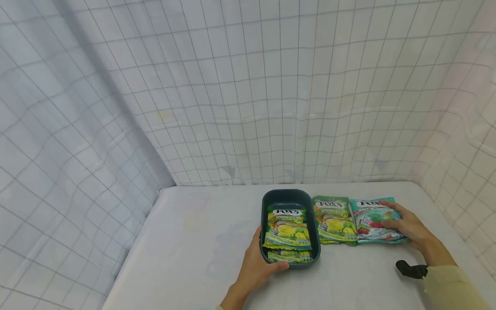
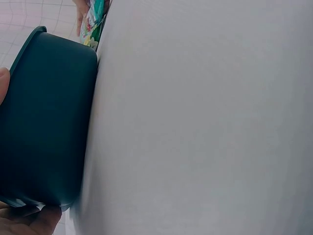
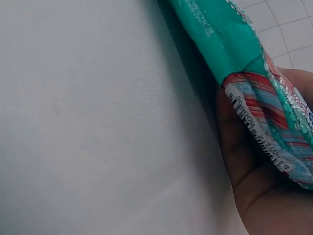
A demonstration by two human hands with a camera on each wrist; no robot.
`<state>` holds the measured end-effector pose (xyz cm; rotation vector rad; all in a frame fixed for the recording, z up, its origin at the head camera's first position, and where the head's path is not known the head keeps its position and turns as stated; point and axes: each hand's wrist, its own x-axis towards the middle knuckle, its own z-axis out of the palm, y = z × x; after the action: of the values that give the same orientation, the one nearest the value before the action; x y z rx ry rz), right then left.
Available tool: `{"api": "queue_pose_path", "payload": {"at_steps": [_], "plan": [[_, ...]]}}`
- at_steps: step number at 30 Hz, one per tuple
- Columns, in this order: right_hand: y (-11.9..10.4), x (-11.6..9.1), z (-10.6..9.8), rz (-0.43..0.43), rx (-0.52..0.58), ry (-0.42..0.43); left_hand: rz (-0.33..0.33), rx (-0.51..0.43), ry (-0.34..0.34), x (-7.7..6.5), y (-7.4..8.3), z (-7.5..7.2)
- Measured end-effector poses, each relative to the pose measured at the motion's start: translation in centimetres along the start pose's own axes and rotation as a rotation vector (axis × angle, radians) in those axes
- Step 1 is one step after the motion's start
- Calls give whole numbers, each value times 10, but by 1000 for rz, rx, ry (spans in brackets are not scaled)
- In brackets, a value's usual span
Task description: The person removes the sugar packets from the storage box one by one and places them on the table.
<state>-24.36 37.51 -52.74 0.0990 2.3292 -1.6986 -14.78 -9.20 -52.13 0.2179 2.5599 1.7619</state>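
A dark green plastic tub [image 1: 284, 197] stands on the table, and my left hand [image 1: 253, 267] grips its near left corner, thumb along the front rim. Close up in the left wrist view is the tub's smooth outer wall [image 2: 49, 107]. Inside lies a yellow-green Fox's candy bag [image 1: 286, 232], overlapping another green bag [image 1: 289, 256] at the near end. At the right, my right hand [image 1: 410, 228] holds a teal Fox's Mint Blossom candy bag [image 1: 373, 217] by its right side. In the right wrist view, fingers [image 3: 232, 132] reach under this bag's edge [image 3: 230, 44].
Between the tub and the teal bag lies another yellow-green Fox's bag [image 1: 335, 221], close against both. A white cloth covers the table [image 1: 190, 249]. White curtains with a dark grid [image 1: 271, 107] hang behind and on both sides. A black strap [image 1: 411, 270] sits at the right wrist.
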Motion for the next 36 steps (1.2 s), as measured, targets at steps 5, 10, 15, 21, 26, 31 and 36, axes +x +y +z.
{"api": "queue_pose_path", "payload": {"at_steps": [5,10,15,21,26,31,36], "plan": [[0,2,0,-8,-7,-11,1,0,7,-1,0,1],[-3,1,1,-33,-68,14,-1,0,2,-1,1,1],[-11,2,1,-65,-248,57,-2,-7,1,0,1,1],[-18,-2,5,-58,-337,96,2,-10,3,0,0,1],[-18,-7,6,-26,-314,134,-7,5,8,0,-1,2],[-14,-9,4,-25,-255,162,-5,3,8,-1,-1,2],[-14,-12,4,-49,-227,218,-8,10,11,0,-2,1]]}}
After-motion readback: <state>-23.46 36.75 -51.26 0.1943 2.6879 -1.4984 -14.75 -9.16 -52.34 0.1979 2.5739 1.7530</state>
